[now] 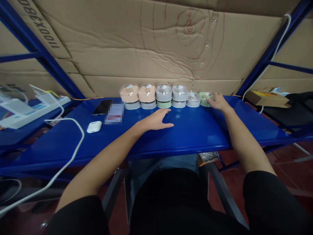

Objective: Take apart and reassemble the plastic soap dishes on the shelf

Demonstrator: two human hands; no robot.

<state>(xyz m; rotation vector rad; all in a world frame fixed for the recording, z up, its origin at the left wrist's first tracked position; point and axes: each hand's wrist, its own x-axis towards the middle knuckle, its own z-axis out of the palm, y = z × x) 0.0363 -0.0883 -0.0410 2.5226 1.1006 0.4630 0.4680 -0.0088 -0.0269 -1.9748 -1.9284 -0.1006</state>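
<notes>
Toward the left end of my bench (195,130) I see a phone (101,107) and white case (94,126); four stacks (147,93) and a grey box (193,99) line the back edge. Just right of these, the green box (204,97) meets the bent fingers of my right hand (217,101), gripping or not I can't tell; my left hand (158,120) is spread and empty before the stacks.

The person I watch from far away wears a plain black short-sleeved shirt (168,202). I see its wide, dark left sleeve (78,215) and right sleeve (269,199), and both hands (156,120) are bare. Past the shirt I spot blue jeans (163,163) with some paler blue bits.
</notes>
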